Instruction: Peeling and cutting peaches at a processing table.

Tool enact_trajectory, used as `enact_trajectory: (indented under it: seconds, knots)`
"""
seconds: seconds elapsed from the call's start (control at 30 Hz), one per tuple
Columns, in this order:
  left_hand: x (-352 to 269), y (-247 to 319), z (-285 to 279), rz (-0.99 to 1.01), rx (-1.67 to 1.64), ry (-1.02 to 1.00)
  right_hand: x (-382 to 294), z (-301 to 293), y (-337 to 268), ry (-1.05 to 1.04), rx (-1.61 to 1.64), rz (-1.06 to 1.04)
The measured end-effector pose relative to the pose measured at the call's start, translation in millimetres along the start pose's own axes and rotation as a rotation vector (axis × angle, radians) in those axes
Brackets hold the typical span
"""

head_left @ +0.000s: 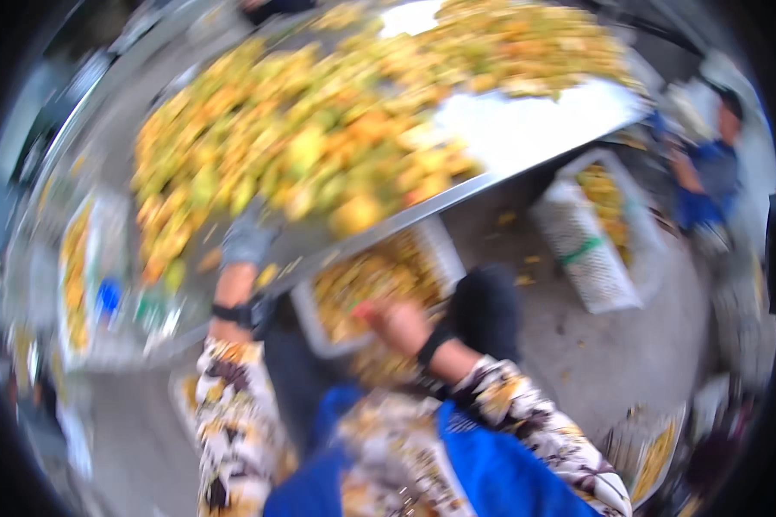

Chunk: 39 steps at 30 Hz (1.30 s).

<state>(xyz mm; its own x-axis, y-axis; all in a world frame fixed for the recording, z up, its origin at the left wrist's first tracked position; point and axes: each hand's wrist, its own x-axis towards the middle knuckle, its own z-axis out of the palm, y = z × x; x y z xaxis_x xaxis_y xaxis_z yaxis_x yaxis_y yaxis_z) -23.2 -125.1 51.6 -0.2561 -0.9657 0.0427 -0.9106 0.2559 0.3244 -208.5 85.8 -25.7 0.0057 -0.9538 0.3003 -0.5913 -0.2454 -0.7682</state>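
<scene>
A pile of yellow, green and orange fruits or vegetables point(336, 129), too blurred to name, covers much of a metal table point(456, 195). My left hand point(251, 234), in a grey glove, is at the pile's near edge over the tabletop. Blur hides its fingers, so a grip cannot be made out. Below the table's edge, my bare right hand point(398, 323) is curled around a small red object point(365, 311), its kind unclear. Under that hand stands a white crate point(452, 255) full of yellow pieces point(368, 278), perhaps peelings.
To the right, a white perforated crate point(585, 258) with a green band holds yellow produce. A person in blue point(711, 168) is beyond it. Another produce-filled container point(77, 278) stands at left, and one more point(659, 452) at lower right. Yellow scraps point(525, 280) lie on the floor.
</scene>
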Motion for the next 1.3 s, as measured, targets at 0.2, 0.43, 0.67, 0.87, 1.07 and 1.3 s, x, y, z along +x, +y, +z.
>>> enact_trajectory:
  seconds: [0.2, 0.43, 0.67, 0.87, 1.07, 1.3]
  knots:
    - [98, 44, 90, -0.068, -0.049, -0.193, -11, -44, -4, 0.016, -0.041, 0.198]
    - [86, 0, 76, -0.172, -0.93, -0.325, 3, -67, -14, 0.033, 0.224, 0.345]
    - [-46, 63, -1, 0.381, -1.085, -0.385, 49, -80, -32, -0.016, 1.0, 0.609]
    - [-91, 71, -3, 0.464, -1.163, -0.095, 63, -52, -58, -0.042, 1.277, 0.533]
    - [-129, 70, 22, -0.161, -2.382, -0.417, 58, -18, -88, 0.029, 1.38, 0.451]
    - [-169, 27, 25, -0.039, -0.961, -0.027, 45, -1, -87, 0.11, 0.108, 0.08]
